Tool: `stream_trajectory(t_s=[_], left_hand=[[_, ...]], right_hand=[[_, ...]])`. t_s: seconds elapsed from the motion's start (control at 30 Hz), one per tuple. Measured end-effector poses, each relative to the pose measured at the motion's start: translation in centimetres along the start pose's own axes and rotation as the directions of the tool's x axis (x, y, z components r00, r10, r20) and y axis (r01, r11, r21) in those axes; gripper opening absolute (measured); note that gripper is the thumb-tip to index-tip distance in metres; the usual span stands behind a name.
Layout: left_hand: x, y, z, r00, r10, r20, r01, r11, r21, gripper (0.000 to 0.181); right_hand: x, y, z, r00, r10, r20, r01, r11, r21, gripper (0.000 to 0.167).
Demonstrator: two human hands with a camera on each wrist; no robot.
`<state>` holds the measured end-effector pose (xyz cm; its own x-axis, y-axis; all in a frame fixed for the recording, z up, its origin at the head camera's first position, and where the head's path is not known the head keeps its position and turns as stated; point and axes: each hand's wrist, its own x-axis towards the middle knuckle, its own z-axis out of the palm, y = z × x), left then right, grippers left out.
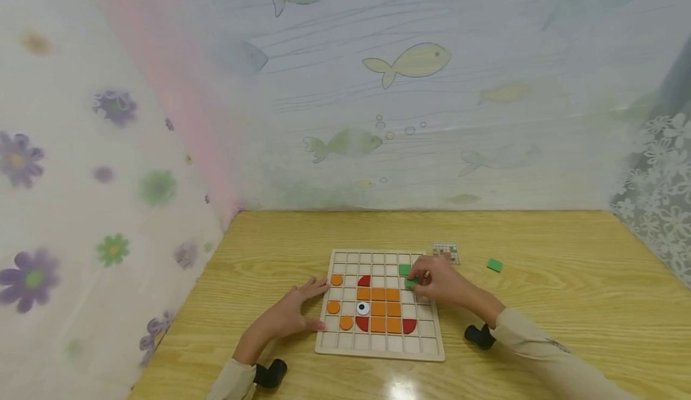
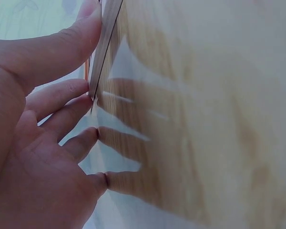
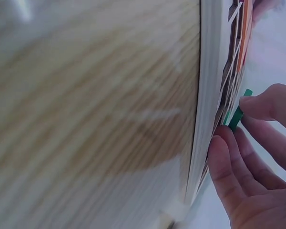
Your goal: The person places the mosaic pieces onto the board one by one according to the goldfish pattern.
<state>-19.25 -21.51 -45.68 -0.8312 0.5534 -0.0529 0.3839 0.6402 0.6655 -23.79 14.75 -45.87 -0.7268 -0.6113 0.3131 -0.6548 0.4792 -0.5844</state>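
A wooden grid board lies on the table, with orange squares, orange discs, red quarter-round pieces and a white eye disc in its cells. My right hand pinches a green square tile between thumb and finger, tilted over the board's right part. Just beyond it, another green tile sits in a cell. My left hand rests at the board's left edge, fingers spread and fairly straight, thumb touching the rim.
One loose green tile lies on the table to the right. A small pattern card is by the board's far right corner. Black wrist-camera mounts sit under both wrists. A fish-print curtain hangs behind the table.
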Motion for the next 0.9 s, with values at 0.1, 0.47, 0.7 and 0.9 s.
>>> stream_trajectory(t_s=[0.1,0.47,0.7,0.9], left_hand=[[0.0,0.0,0.0,1.0,-0.003,-0.002,0.003,1.0,0.004,0.076],[-0.1,0.2,-0.1,1.0,-0.007,-0.001,0.007,1.0,-0.004,0.077],[0.1,0.2,-0.2,1.0,0.0,0.005,0.0,1.0,-0.017,0.077],[0.0,0.3,-0.1,1.0,-0.004,-0.003,0.004,1.0,-0.02,0.077]], right_hand=[[0.4,-0.1,0.4,1.0,0.002,0.029,-0.003,1.0,0.024,0.011],[1.2,-0.6,0.6,0.998,0.033,0.06,-0.033,0.999,0.013,0.011],[1.0,-0.7,0.4,0.998,0.021,0.066,-0.023,1.0,0.02,0.008],[0.4,-0.5,0.0,0.996,0.052,0.078,-0.055,0.998,0.029,0.011]])
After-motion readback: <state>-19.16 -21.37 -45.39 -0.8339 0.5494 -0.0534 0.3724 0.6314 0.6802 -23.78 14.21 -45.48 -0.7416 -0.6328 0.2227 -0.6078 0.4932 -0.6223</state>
